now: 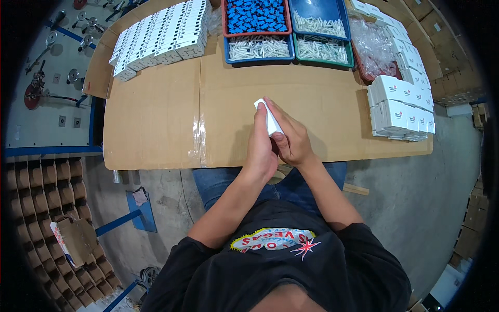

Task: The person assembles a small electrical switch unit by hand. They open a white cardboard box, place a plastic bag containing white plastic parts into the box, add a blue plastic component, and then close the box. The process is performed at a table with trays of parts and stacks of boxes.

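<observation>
A small white carton [271, 122] is pressed between my two hands above the near middle of the cardboard-covered table [156, 114]. My left hand [259, 143] grips it from the left, thumb along its side. From the right, my right hand [294, 136] closes over it, fingers reaching its far end and thumb at its near end. Much of the carton is hidden by the fingers, so I cannot tell whether its flaps are open.
Rows of white cartons [161, 39] stand at the far left; more white cartons [400, 106] are stacked at the right. Trays at the back hold blue parts [257, 15] and white tube-like pieces [260, 48]. Clear plastic bags [371, 47] lie beside them. A divided cardboard crate [47, 195] sits lower left.
</observation>
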A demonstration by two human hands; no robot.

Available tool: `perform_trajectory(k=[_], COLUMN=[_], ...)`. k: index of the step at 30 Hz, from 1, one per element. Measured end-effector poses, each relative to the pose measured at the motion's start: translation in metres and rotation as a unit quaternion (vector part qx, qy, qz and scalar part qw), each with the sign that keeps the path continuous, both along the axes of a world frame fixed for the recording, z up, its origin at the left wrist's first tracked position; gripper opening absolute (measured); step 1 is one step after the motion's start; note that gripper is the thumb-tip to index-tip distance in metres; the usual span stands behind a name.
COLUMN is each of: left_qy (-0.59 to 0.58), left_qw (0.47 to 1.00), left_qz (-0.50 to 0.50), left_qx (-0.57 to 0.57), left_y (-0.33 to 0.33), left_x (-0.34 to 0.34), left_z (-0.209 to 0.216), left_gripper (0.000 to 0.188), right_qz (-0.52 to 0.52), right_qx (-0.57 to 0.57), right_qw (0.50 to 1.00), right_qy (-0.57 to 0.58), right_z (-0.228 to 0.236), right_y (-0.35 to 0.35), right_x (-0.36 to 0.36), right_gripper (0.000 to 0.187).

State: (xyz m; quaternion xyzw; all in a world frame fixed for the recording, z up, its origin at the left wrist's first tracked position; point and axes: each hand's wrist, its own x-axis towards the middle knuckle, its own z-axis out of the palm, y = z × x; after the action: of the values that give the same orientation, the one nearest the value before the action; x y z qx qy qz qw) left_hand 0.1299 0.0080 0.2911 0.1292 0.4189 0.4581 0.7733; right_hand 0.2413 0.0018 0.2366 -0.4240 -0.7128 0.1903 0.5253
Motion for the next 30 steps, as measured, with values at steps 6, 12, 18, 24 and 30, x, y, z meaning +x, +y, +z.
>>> perform_trajectory(k=[6, 12, 18, 24, 30], left_qy=[-0.018, 0.005, 0.011, 0.012, -0.002], left_qw=[0.999, 1.000, 1.000, 0.999, 0.999], left_qz=[-0.012, -0.011, -0.026, -0.033, -0.033], left_qx=[0.025, 0.012, 0.001, 0.015, 0.002], left_y=[-0.003, -0.005, -0.005, -0.006, -0.006], left_x=[0.001, 0.006, 0.005, 0.006, 0.004], left_z=[-0.010, -0.007, -0.013, -0.013, -0.015], left_gripper=[0.046, 0.047, 0.049, 0.051, 0.053], right_qz=[-0.021, -0.047, -0.057, -0.058, -0.053], right_qx=[0.022, 0.027, 0.014, 0.005, 0.003], right_qw=[0.999, 0.998, 0.998, 0.998, 0.998], right_qy=[0.009, 0.023, 0.026, 0.028, 0.032], right_z=[-0.002, -0.005, -0.007, -0.009, -0.008], right_y=[-0.002, -0.005, -0.009, -0.010, -0.010], right_x=[-0.001, -0.002, -0.002, -0.002, -0.003], right_gripper=[0.061, 0.062, 0.062, 0.062, 0.062])
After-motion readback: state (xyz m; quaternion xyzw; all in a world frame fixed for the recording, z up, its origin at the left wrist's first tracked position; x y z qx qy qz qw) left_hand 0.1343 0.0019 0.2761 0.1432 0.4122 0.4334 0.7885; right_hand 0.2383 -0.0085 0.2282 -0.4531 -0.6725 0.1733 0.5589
